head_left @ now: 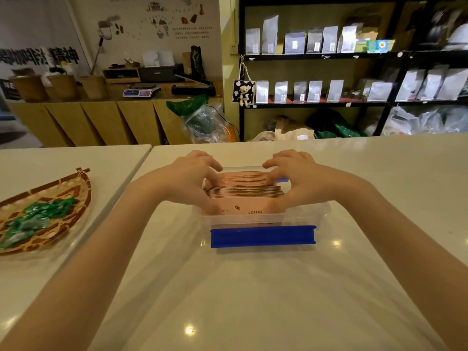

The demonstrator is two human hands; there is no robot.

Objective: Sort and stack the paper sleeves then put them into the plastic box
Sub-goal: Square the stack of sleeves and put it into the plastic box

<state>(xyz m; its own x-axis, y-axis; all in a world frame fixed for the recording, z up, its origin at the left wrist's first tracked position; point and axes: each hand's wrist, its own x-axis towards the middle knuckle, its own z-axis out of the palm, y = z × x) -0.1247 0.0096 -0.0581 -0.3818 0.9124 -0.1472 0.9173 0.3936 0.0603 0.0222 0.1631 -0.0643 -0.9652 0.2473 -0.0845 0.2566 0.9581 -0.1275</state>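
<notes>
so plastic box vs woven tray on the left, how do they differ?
The plastic box is clear with a blue latch; the woven tray is opaque brown wicker. The box holds the stack of paper sleeves, gripped by the left hand and right hand; the tray holds green wrapped items, untouched. Both sit on white tabletops.

White table [253, 287], clear plastic box [263, 219] on it, woven tray [76, 198] at left

Woven basket [76, 191] of green packets [38, 219] left; bag-lined shelves [316, 57] behind the white table [253, 287]
</notes>
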